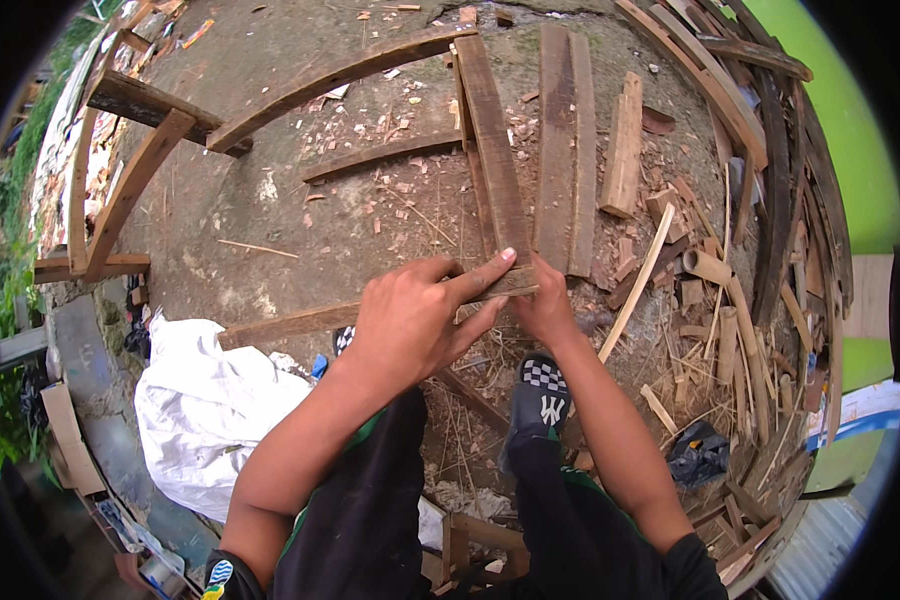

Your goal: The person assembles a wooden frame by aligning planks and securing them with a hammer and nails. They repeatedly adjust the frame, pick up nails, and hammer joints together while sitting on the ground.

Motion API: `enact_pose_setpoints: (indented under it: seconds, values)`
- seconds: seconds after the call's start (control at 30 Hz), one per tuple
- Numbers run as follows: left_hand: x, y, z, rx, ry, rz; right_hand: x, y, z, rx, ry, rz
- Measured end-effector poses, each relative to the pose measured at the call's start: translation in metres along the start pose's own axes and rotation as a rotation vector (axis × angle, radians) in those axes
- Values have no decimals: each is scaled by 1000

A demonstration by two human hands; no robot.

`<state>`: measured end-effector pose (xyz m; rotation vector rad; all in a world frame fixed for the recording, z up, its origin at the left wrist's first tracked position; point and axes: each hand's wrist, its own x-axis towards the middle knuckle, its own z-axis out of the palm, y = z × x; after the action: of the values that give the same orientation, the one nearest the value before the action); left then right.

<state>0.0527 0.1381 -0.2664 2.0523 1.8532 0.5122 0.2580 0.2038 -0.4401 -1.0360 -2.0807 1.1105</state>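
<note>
My left hand (410, 315) reaches over a narrow wooden batten (300, 322), its index finger on top near the end and its thumb below. Beside it, my right hand (546, 305) closes round that same end, where the batten meets a longer wooden plank (495, 150) running away from me. Most of the right fingers are behind the wood. At its far end the plank meets a long wooden beam (340, 75) that runs off to the left. Both hands are close together at this corner, above my shoes.
Loose boards (567, 150) and a short wood block (624, 150) lie right of the plank. Scrap wood and a bamboo piece (708, 266) clutter the right side. A white sack (210, 410) lies at left, below a wooden frame (135, 185). A dark shoe (538, 400) stands under my hands.
</note>
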Motion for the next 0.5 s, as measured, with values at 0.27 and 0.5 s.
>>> enact_pose_setpoints:
  seconds: [0.27,0.5]
  values:
    - [3,0,1,-7,-5,-27,3,-6,0,-41,27,10]
    - [1,-5,0,-2,29,17,-11,-25,-13,-42,59,64]
